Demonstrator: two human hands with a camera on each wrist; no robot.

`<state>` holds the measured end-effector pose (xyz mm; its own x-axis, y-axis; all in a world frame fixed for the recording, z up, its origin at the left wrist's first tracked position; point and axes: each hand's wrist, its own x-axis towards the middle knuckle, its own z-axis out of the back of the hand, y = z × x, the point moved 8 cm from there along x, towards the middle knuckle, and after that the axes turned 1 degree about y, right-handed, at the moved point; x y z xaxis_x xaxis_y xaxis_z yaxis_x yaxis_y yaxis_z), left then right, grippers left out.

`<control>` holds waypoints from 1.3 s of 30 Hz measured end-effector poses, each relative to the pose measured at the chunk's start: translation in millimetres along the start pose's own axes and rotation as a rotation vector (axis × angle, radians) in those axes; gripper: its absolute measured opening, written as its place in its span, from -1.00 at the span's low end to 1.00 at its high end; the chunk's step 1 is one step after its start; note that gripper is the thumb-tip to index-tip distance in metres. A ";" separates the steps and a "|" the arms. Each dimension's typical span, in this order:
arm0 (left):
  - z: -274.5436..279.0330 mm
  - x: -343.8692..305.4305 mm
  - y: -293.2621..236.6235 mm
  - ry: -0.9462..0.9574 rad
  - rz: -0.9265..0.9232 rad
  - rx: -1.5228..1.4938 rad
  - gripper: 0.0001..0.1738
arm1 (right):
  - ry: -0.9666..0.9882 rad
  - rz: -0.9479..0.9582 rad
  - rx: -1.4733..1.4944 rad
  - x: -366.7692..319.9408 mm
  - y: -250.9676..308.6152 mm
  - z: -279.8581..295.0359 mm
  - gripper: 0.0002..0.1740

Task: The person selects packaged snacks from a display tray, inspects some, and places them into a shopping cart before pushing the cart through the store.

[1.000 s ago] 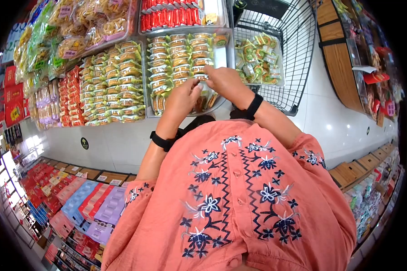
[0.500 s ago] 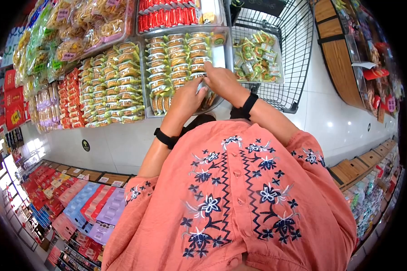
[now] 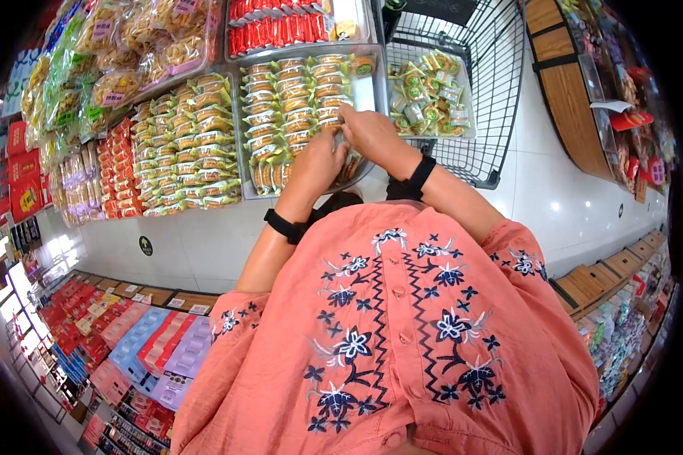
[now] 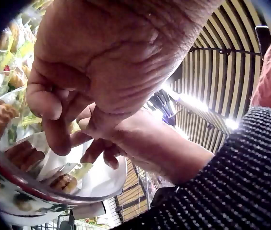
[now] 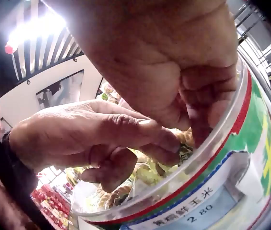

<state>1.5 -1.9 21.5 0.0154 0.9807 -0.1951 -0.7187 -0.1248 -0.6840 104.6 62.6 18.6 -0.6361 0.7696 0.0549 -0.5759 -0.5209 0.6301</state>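
At the front right of a clear tray of wrapped pastries, my hands work close together. My left hand comes from the left, my right hand from the right. In the right wrist view, the left hand pinches a wrapped pastry near the rim; the right hand's bent fingers hold its other side, their tips partly hidden. The left wrist view shows the left hand with curled fingers above the right hand, and pastries lying below them.
A shopping cart stands right of the display, beside a tray of green-wrapped snacks. Red packets fill the tray behind; more wrapped pastries and bagged snacks lie left. A price label is on the tray's outer side.
The left hand has shifted slightly right and its fingers are now closer to the right hand. The right hand has barely moved. The display sits slightly further left in view.
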 end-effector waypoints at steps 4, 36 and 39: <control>-4.5 3.8 7.5 -0.044 -0.019 -0.021 -0.61 | 0.006 -0.019 0.074 2.4 -8.8 -7.3 -0.85; -0.2 7.2 2.5 0.010 0.159 -0.007 -0.65 | 0.099 -0.142 0.522 4.3 -27.0 33.8 -0.81; 3.6 6.4 -0.7 -0.007 0.142 -0.064 -0.70 | 0.126 -0.279 0.754 0.7 -38.3 46.2 -0.82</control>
<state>-0.4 5.0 23.3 -0.0885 0.9534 -0.2884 -0.6677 -0.2716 -0.6931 149.9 100.1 30.3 -0.5990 0.7636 -0.2408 -0.2500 0.1074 0.9623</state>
